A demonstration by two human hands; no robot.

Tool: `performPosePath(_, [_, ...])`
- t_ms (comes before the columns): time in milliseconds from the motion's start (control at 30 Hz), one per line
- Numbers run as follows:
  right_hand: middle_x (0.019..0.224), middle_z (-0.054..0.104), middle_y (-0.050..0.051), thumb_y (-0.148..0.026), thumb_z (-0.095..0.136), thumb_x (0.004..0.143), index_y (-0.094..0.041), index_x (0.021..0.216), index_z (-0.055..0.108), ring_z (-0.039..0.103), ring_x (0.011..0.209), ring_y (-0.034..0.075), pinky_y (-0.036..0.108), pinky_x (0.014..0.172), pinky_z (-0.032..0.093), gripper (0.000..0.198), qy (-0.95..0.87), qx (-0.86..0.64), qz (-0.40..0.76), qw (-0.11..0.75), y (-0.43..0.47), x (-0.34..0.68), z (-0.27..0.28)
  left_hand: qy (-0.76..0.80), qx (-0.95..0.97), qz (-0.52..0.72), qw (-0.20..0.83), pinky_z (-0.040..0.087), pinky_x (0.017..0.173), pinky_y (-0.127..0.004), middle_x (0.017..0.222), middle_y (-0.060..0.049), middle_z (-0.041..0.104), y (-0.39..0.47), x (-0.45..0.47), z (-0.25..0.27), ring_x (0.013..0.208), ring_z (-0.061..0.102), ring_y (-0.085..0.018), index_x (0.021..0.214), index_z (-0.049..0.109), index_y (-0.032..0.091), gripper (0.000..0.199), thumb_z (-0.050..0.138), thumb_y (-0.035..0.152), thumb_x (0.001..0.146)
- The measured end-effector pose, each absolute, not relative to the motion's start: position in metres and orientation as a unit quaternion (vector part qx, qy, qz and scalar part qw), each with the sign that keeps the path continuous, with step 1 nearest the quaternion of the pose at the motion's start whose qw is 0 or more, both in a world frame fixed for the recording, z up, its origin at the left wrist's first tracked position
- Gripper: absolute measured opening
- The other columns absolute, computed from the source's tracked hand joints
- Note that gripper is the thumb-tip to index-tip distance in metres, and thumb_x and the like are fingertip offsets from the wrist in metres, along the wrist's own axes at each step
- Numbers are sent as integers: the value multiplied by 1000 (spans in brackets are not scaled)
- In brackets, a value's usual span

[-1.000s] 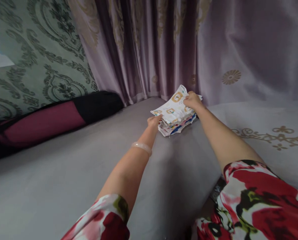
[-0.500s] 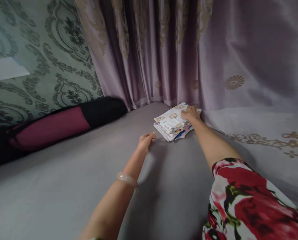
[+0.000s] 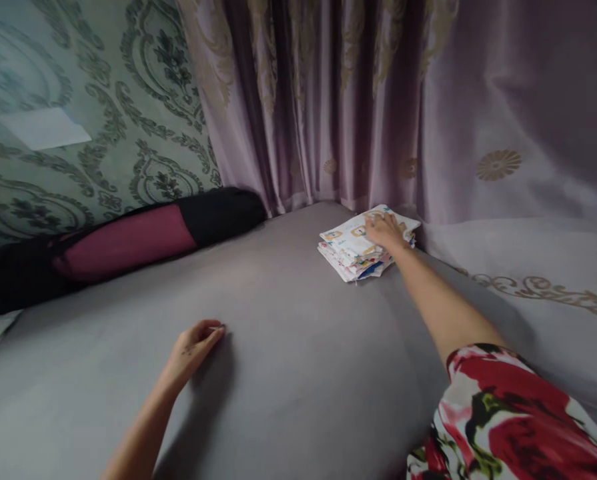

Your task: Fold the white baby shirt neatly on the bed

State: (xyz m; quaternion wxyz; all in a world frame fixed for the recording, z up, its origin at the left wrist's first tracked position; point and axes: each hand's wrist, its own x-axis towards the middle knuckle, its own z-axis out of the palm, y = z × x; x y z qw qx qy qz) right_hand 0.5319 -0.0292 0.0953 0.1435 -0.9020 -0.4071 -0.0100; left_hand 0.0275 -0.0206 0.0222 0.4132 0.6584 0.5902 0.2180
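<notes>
Left hand (image 3: 191,348) withdrawn, fingers (image 3: 205,325) together; right hand (image 3: 385,231), fingers spread, on cloth stack (image 3: 349,244).

The cloth stack (image 3: 345,243) is white on top with orange and teal motifs. The curtain (image 3: 458,100) is mauve with gold motifs, the wallpaper (image 3: 105,60) green damask, the long bag (image 3: 133,243) black and maroon, the sleeve (image 3: 523,413) red-and-white floral, the sheet (image 3: 288,400) plain grey.

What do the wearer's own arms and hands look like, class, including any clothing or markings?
Both hands, left hand and right hand, are ungloved. A loose sleeve covers the upper right arm, printed with large red blooms on white, with pink, green and black touches. The left forearm is bare where it shows. Small dark marks dot the back of the left hand.
</notes>
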Motion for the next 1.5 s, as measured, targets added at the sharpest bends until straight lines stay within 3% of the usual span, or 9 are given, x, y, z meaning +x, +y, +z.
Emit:
performPosePath(233, [158,24,18,-50,23,97,-15,144,41,15,147,34,61,114,12,61,-493,-863,14,113,-21,473,86,637,624,216,398,39,57,-28,69,-2,65,-43,-19,15,64,58,-20,93,67,20,60,63,68,57])
performPosePath(367, [157,27,17,-49,24,98,-16,143,43,17,146,34,62,113,15,60,-486,-867,-38,103,-25,466,67,634,606,242,414,36,53,-25,66,0,61,-48,-17,13,58,52,-16,94,66,19,59,61,66,59])
performPosePath(567, [154,33,19,-47,27,98,-14,137,51,23,143,34,62,111,19,57,-497,-857,-81,111,-28,468,59,628,638,265,358,35,52,-25,61,2,56,-50,-9,11,56,49,-15,91,66,17,51,51,61,68])
performPosePath(867, [151,38,21,-29,40,93,-8,135,50,26,142,34,57,112,19,48,-584,-782,-153,156,-39,396,48,637,657,282,289,39,59,-26,62,0,59,-51,-3,6,62,55,-17,87,67,18,32,49,43,77])
performPosePath(1200, [150,41,18,-31,42,94,-10,137,50,36,140,29,43,111,32,49,-753,-646,39,121,-50,263,7,662,652,294,225,39,66,-25,69,-2,65,-54,7,4,68,58,-15,82,68,17,17,51,20,83])
performPosePath(1300, [151,40,17,-32,40,95,-11,139,49,36,140,29,47,112,31,49,-778,-614,69,113,-54,230,2,655,654,290,244,39,64,-24,68,-2,65,-49,5,8,67,57,-14,80,69,17,15,54,18,81])
performPosePath(1433, [152,39,17,-31,34,97,-8,141,46,33,141,32,55,115,24,51,-801,-586,75,93,-57,197,-1,648,590,303,374,38,53,-22,61,0,62,-35,-16,17,53,53,-11,84,69,15,17,54,23,83])
performPosePath(1500, [152,39,17,-32,31,98,-8,142,45,32,142,33,56,115,22,52,-804,-585,64,88,-59,188,-2,666,547,329,385,38,50,-21,59,0,62,-27,-35,19,48,51,-10,84,69,14,18,54,24,83])
